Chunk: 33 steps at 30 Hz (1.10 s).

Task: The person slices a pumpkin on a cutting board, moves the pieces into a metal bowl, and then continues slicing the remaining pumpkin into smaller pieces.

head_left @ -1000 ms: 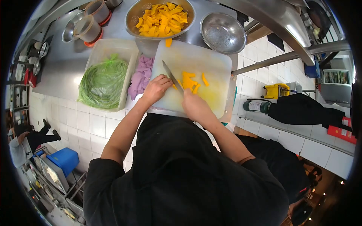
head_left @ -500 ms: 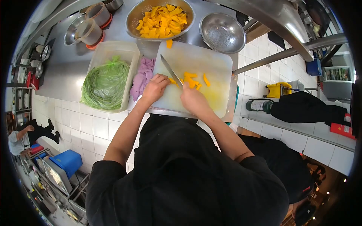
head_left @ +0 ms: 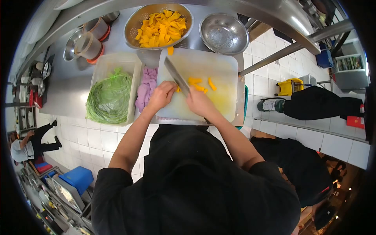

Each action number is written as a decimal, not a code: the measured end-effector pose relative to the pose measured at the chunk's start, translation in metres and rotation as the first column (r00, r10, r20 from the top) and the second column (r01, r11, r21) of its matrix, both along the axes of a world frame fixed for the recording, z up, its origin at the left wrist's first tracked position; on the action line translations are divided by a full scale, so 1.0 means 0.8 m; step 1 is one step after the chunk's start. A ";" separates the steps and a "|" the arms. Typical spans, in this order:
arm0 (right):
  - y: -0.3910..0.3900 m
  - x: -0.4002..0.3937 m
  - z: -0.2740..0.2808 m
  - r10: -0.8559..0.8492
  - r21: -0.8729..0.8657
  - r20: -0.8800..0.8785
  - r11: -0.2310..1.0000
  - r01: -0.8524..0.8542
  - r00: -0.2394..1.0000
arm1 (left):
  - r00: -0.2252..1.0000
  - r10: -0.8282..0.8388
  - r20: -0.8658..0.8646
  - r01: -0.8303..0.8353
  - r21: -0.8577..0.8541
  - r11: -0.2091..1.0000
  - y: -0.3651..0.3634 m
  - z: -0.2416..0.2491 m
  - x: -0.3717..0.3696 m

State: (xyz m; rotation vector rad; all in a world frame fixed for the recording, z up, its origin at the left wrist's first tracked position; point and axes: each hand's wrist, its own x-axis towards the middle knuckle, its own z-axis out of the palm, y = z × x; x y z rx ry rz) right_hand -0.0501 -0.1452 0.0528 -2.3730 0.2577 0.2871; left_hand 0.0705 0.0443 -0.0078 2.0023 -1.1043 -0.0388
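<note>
A white cutting board (head_left: 219, 70) lies in front of me, with a yellow wet stain on its right part. My right hand (head_left: 199, 102) is closed around the handle of a knife (head_left: 176, 74), whose broad blade points up and left over the board. Beside the blade, my left hand (head_left: 162, 96) pinches a small orange-yellow piece (head_left: 178, 89), mostly hidden by the fingers. Several cut orange-yellow strips (head_left: 197, 83) lie right of the knife. One more piece (head_left: 170, 50) rests at the board's top edge.
Behind the board stand a colander (head_left: 129, 33) heaped with orange-yellow pieces and a steel bowl (head_left: 224, 33). To the left are a crumpled purple cloth (head_left: 147, 88) and a plastic tub (head_left: 137, 66) holding bagged greens (head_left: 109, 96). Another person (head_left: 297, 168) is close at my right.
The view has shifted slightly. The knife blade has swung closer to my left fingers and now shows its broad side. Both hands stay near the same spot on the board.
</note>
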 end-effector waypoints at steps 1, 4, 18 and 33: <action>-0.008 -0.014 0.015 -0.072 0.072 0.073 0.995 0.067 0.995 | 0.988 0.052 -0.146 -0.058 -0.034 0.998 -0.005 -0.002 0.001; -0.039 -0.049 0.027 -0.244 0.187 0.095 0.957 0.224 0.965 | 0.952 0.303 0.038 -0.302 -0.042 0.953 -0.050 -0.011 0.059; -0.093 -0.184 0.001 -0.568 0.446 -0.126 0.700 0.558 0.813 | 0.771 0.239 0.590 -0.509 0.345 0.788 -0.131 -0.034 0.134; -0.057 -0.172 -0.007 -0.366 0.263 -0.159 0.879 0.397 0.917 | 0.986 0.035 0.162 -0.076 0.256 0.964 -0.072 -0.008 -0.024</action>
